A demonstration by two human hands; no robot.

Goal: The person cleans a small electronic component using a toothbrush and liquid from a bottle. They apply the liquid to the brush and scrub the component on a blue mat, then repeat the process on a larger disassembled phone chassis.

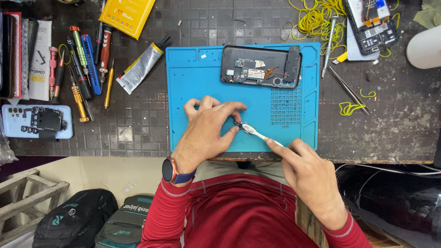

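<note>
A small dark circuit board [238, 125] is pinned on the blue silicone repair mat [193, 82] by the left hand [209, 128], fingers closed on it. A white toothbrush [258, 134] is gripped by the right hand [308, 172], bristles touching the board, just below the opened black phone [261, 65] on the mat.

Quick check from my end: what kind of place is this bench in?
Most likely a phone repair bench. An opened phone lies on a blue work mat, screwdrivers lie to one side, and tweezers to the other.
</note>
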